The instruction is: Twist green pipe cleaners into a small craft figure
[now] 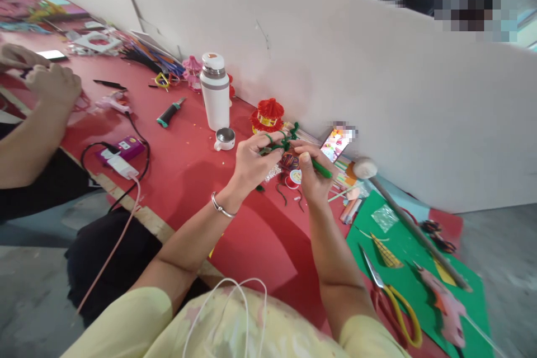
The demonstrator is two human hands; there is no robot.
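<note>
My left hand (pixel 258 159), with a silver bracelet on its wrist, pinches a dark green piece of yarn or crochet (pixel 286 142), and a green strand runs over its fingers. My right hand (pixel 314 170) grips a thin tool with a green handle (pixel 321 168), its tip side pointing toward the green piece. Both hands are held close together above the red table (pixel 260 257). Beneath them lie a ball of dark multicoloured yarn (pixel 289 161), a red and white spool (pixel 293 179) and small white beads (pixel 273 173).
Behind my hands stand a white bottle (pixel 216 98), a metal cup (pixel 225 139), a red ornament (pixel 268 113) and a phone (pixel 337 142). Scissors (pixel 392 302) and a pink glue gun (pixel 444 307) lie right. Another person's hands (pixel 54 81) work at left.
</note>
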